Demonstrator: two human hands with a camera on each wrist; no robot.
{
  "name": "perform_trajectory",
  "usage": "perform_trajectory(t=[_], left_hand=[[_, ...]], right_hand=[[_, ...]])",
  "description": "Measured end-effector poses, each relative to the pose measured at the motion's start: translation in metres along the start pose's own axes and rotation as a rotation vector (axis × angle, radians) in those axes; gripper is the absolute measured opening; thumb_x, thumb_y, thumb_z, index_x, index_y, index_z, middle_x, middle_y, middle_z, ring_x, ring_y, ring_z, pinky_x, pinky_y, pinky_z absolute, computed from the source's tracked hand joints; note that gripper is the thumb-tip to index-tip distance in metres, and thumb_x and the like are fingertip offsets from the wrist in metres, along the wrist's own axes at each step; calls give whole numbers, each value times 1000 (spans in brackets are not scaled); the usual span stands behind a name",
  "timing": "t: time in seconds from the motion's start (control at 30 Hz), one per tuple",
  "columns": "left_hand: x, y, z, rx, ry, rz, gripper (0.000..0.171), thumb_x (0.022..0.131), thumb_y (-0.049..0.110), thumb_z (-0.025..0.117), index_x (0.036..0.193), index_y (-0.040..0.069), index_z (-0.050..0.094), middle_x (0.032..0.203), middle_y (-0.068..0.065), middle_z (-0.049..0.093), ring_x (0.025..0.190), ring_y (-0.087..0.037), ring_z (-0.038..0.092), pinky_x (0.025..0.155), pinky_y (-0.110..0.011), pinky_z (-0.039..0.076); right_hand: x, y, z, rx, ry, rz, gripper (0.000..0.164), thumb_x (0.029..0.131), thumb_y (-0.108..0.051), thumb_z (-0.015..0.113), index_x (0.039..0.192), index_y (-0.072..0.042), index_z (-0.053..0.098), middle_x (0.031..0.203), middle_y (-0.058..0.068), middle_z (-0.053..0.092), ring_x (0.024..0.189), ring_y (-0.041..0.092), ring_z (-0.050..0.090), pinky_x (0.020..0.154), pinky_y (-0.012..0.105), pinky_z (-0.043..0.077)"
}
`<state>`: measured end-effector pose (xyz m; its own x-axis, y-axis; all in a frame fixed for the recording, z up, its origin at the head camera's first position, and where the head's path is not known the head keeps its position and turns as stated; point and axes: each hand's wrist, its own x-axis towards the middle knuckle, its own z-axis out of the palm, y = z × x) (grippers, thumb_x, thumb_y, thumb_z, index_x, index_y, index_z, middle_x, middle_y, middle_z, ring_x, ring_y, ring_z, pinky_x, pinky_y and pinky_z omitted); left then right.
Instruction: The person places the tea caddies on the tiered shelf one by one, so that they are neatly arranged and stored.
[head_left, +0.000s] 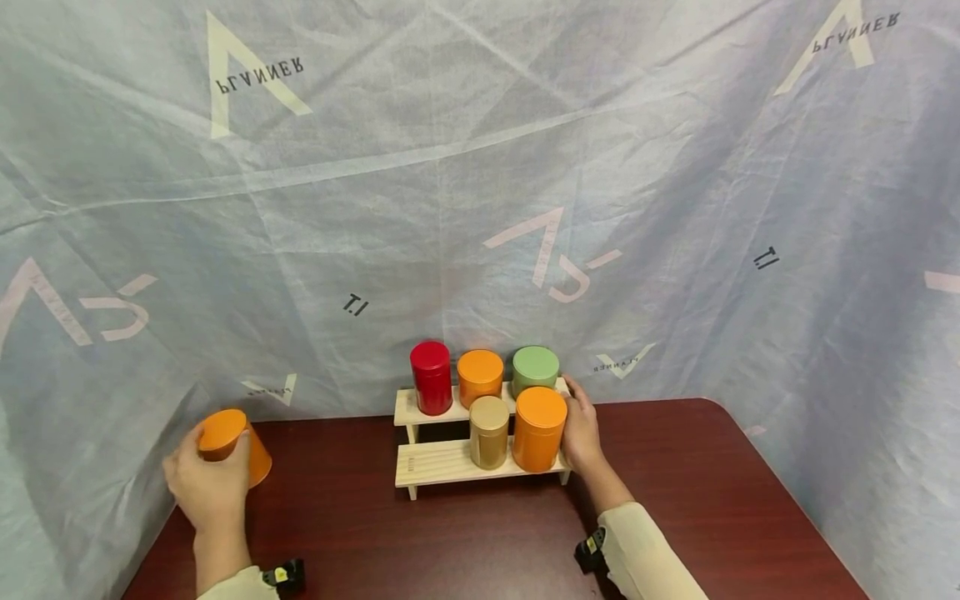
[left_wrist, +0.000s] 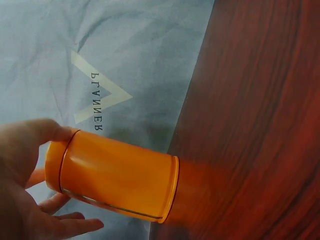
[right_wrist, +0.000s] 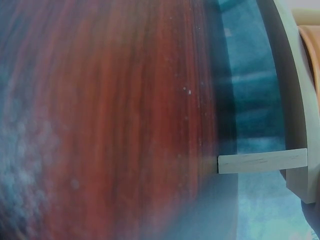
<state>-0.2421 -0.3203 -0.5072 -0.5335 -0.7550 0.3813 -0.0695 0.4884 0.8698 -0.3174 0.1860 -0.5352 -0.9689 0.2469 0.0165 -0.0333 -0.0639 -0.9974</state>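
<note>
At the left of the head view, my left hand [head_left: 206,479] grips an orange tin [head_left: 258,460] around its lid end. The left wrist view shows the tin's cylindrical side [left_wrist: 120,175], with thumb and fingers about the lid and its base close over the table. My right hand [head_left: 582,429] holds the right end of a two-tier wooden stand [head_left: 435,463], beside a large orange tin [head_left: 538,433] on the lower tier. Its thumb is hidden. The right wrist view shows a stand leg [right_wrist: 262,161] but little of the hand.
A gold tin [head_left: 489,433] shares the lower tier. On the upper tier stand a red tin [head_left: 431,379], a smaller orange tin [head_left: 480,377] and a green tin [head_left: 536,368]. The dark red table [head_left: 337,517] meets a grey printed cloth [head_left: 420,250] behind and at both sides.
</note>
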Motion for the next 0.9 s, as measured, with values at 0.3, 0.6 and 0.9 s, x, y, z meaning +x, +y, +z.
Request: perform_trajectory(t=[0.3, 0.6, 0.9], left_hand=[[-3, 4, -3, 0, -64, -68, 67, 86, 24, 83, 146, 5, 63, 139, -32, 42, 132, -43, 40, 114, -62, 40], [-7, 16, -9, -5, -95, -24, 68, 83, 23, 87, 145, 7, 65, 135, -29, 45, 131, -39, 40, 112, -58, 39], [-11, 34, -19, -13, -122, 13, 86, 81, 22, 87, 153, -6, 49, 141, -35, 47, 132, -41, 40, 112, -58, 37]], right_hand=[[1, 2, 0, 1, 11, 14, 51, 113, -23, 37, 164, -18, 41, 167, 14, 39, 135, 28, 51, 93, 18, 50], [1, 0, -1, -2, 7, 6, 52, 113, -24, 37, 165, -18, 39, 168, 17, 38, 133, 30, 51, 90, 15, 50], [1, 0, -1, -14, 8, 0, 51, 113, -24, 37, 164, -19, 40, 167, 15, 39, 130, 27, 53, 90, 16, 51]])
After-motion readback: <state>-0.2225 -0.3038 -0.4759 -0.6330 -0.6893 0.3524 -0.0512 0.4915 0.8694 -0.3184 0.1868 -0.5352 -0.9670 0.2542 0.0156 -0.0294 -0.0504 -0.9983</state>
